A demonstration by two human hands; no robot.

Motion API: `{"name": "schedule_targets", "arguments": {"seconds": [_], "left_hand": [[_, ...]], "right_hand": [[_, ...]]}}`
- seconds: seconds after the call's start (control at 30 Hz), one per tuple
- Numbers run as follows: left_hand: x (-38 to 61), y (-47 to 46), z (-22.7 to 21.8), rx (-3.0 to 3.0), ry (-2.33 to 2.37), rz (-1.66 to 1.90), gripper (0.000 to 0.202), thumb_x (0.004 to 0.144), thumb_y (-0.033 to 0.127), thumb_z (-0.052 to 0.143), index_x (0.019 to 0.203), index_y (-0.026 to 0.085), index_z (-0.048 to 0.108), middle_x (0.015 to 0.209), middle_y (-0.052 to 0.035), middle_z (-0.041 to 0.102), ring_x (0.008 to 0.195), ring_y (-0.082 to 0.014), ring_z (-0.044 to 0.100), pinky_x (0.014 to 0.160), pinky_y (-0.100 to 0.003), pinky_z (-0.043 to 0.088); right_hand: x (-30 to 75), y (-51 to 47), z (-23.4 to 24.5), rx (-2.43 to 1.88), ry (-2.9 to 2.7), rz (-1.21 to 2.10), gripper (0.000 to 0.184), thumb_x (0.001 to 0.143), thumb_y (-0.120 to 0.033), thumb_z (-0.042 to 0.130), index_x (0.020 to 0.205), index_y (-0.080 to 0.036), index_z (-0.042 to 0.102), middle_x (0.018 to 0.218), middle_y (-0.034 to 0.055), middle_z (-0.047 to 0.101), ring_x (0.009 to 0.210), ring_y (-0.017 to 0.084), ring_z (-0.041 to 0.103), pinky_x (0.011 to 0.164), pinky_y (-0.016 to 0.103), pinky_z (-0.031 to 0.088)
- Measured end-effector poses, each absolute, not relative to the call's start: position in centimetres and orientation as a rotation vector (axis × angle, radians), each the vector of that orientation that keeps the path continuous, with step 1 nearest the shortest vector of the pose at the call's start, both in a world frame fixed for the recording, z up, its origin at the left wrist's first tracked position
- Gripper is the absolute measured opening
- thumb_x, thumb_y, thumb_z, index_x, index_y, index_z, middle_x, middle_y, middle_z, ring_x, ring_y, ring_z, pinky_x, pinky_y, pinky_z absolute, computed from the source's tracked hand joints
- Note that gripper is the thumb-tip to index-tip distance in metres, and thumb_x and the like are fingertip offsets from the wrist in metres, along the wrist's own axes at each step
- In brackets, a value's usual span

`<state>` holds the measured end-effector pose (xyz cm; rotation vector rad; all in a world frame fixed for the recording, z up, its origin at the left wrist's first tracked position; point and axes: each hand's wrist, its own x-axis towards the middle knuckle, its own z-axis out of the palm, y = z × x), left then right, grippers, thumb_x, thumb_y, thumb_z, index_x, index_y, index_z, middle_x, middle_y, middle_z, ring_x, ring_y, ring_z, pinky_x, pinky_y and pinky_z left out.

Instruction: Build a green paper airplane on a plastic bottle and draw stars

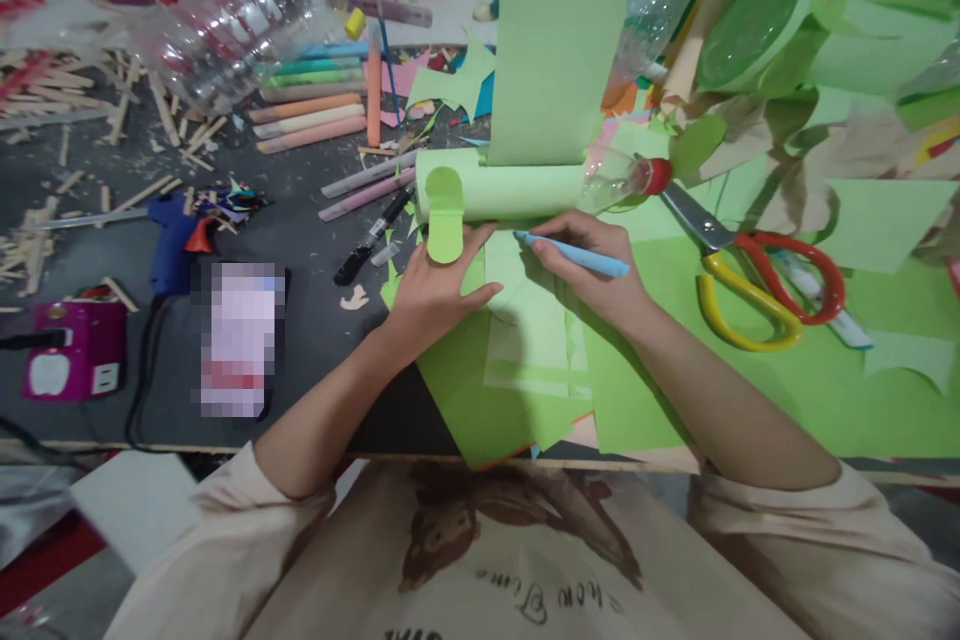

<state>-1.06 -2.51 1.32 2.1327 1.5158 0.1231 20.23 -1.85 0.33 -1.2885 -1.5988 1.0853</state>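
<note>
Pinched in my right hand (592,260) is a light blue marker (581,256), its tip down at a pale green paper piece (525,320) below the bottle. My left hand (439,285) lies with fingers apart at the left of that paper, fingertips near the bottle's lower edge. The plastic bottle (611,178) lies sideways, wrapped in light green paper (525,190), its red cap (651,176) to the right. A tall rounded paper wing (559,40) stretches away behind it. A small bright green rounded strip (445,220) hangs over its left end, partly over my left hand.
Scissors (750,270) with red and yellow handles lie right of my right hand. Green sheets (645,390) cover the front. To the left are a blue glue gun (171,240), a phone (240,340), a purple power adapter (79,350) and wooden sticks (37,230). Markers (311,110) lie behind.
</note>
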Motion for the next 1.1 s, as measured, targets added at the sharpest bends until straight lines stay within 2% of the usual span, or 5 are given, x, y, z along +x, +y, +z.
{"name": "schedule_targets", "arguments": {"seconds": [0.6, 0.77, 1.1], "left_hand": [[-0.9, -2.4, 1.3, 2.113, 1.532, 0.054, 0.067, 0.091, 0.044, 0.064, 0.153, 0.028, 0.042, 0.150, -0.0082, 0.053, 0.138, -0.0342, 0.049, 0.114, -0.045, 0.041], [-1.0, -2.5, 1.3, 2.154, 1.511, 0.097, 0.065, 0.092, 0.046, 0.060, 0.152, 0.028, 0.042, 0.148, -0.0079, 0.054, 0.137, -0.0333, 0.050, 0.112, -0.042, 0.042], [-0.8, -2.4, 1.7, 2.108, 1.513, 0.042, 0.066, 0.093, 0.045, 0.059, 0.154, 0.029, 0.040, 0.152, -0.0081, 0.050, 0.139, -0.0355, 0.048, 0.112, -0.045, 0.042]], "right_hand": [[20.0, -1.8, 1.4, -1.323, -1.613, 1.184, 0.012, 0.077, -0.030, 0.068, 0.069, -0.020, 0.069, 0.066, 0.0014, 0.071, 0.058, 0.015, 0.059, 0.056, 0.029, 0.045], [19.9, -2.0, 1.5, -1.313, -1.622, 1.189, 0.012, 0.075, -0.028, 0.066, 0.067, -0.020, 0.068, 0.062, 0.0009, 0.070, 0.055, 0.014, 0.057, 0.053, 0.028, 0.043], [20.1, -2.3, 1.1, -1.325, -1.648, 1.246, 0.018, 0.076, -0.036, 0.069, 0.069, -0.019, 0.071, 0.063, 0.0028, 0.071, 0.055, 0.015, 0.057, 0.053, 0.029, 0.043]]}}
